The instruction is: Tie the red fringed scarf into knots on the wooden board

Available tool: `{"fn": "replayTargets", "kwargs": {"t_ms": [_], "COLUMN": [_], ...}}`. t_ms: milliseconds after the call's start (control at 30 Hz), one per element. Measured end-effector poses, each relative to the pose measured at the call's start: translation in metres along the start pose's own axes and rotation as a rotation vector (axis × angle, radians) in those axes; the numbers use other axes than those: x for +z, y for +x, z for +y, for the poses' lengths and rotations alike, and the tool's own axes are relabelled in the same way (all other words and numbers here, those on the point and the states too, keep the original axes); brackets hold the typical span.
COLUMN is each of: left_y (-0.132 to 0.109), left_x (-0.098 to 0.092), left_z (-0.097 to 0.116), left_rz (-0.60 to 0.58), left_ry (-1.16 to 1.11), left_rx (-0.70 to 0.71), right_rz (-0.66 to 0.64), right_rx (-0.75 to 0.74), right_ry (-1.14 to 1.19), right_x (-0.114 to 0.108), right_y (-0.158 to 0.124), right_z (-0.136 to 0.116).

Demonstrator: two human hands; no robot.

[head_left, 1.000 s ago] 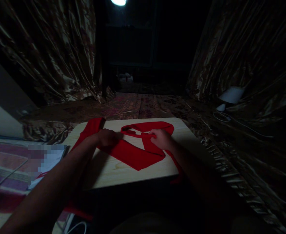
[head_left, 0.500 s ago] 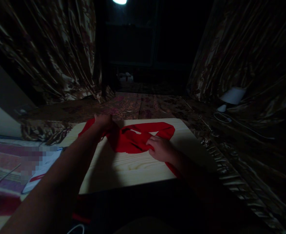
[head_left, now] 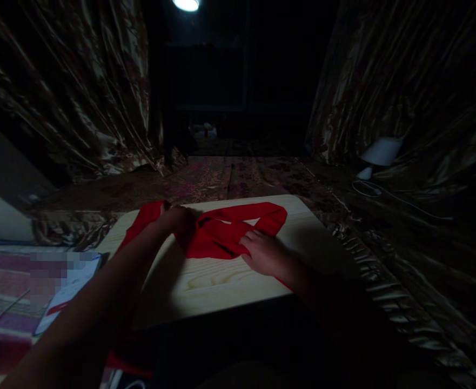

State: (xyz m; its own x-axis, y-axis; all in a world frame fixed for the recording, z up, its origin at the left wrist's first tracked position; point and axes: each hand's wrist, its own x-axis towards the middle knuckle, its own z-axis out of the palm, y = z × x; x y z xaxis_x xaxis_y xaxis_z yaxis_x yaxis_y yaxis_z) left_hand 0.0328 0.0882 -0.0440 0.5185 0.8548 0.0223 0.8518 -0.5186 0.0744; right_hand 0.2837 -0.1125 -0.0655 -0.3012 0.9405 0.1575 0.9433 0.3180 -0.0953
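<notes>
A long red strip of cloth (head_left: 211, 242), perhaps a scarf, lies looped and folded on a small pale wooden table (head_left: 221, 281). Near the table's far left side, my left hand (head_left: 176, 219) is closed on the cloth, its fingers partly hidden behind the hand. My right hand (head_left: 262, 253) grips the lower right of the folded part, fingers curled over its edge. To the upper right, the strip bends round in a loop, with bare wood showing through the gap. One stretch hangs down past my left forearm, and another passes under my right wrist.
Left of the table, a white printed sheet or booklet (head_left: 69, 286) rests on a striped bedcover (head_left: 2, 275). A white lamp (head_left: 382, 151) with a cord stands at the right. Patterned curtains (head_left: 112, 108) flank a dark window behind a cloth-covered ledge (head_left: 229, 175).
My left hand has moved slightly right and toward me with the cloth. The folded part between my hands looks flatter. My right hand keeps its grip, and the camera view has shifted slightly.
</notes>
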Motion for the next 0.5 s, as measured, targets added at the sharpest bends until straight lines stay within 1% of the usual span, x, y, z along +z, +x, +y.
{"fn": "replayTargets", "kwargs": {"t_ms": [67, 100, 167, 233, 267, 333, 400, 500], "left_y": [-0.023, -0.036, -0.061, -0.083, -0.091, -0.100, -0.103, -0.108], "left_x": [-0.003, -0.004, -0.001, 0.008, 0.013, 0.026, 0.038, 0.052], "left_z": [0.017, 0.028, 0.051, 0.073, 0.082, 0.099, 0.116, 0.145], "left_rz": [0.051, 0.069, 0.063, 0.061, 0.058, 0.049, 0.048, 0.076], "left_ry": [0.036, 0.026, -0.044, -0.101, -0.092, -0.042, 0.001, -0.010], "left_rx": [0.029, 0.065, 0.197, 0.340, 0.372, 0.394, 0.392, 0.415], "right_rz": [0.021, 0.024, 0.030, 0.057, 0.074, 0.110, 0.135, 0.174], "right_rx": [0.062, 0.090, 0.133, 0.158, 0.165, 0.179, 0.195, 0.183], "right_ry": [0.023, 0.037, 0.065, 0.082, 0.086, 0.087, 0.089, 0.089], "right_x": [0.004, 0.005, 0.008, 0.009, 0.009, 0.007, 0.004, 0.000], "right_y": [0.002, 0.003, 0.005, 0.008, 0.009, 0.012, 0.015, 0.019], "right_z": [0.001, 0.001, 0.002, 0.003, 0.004, 0.004, 0.002, -0.001]}}
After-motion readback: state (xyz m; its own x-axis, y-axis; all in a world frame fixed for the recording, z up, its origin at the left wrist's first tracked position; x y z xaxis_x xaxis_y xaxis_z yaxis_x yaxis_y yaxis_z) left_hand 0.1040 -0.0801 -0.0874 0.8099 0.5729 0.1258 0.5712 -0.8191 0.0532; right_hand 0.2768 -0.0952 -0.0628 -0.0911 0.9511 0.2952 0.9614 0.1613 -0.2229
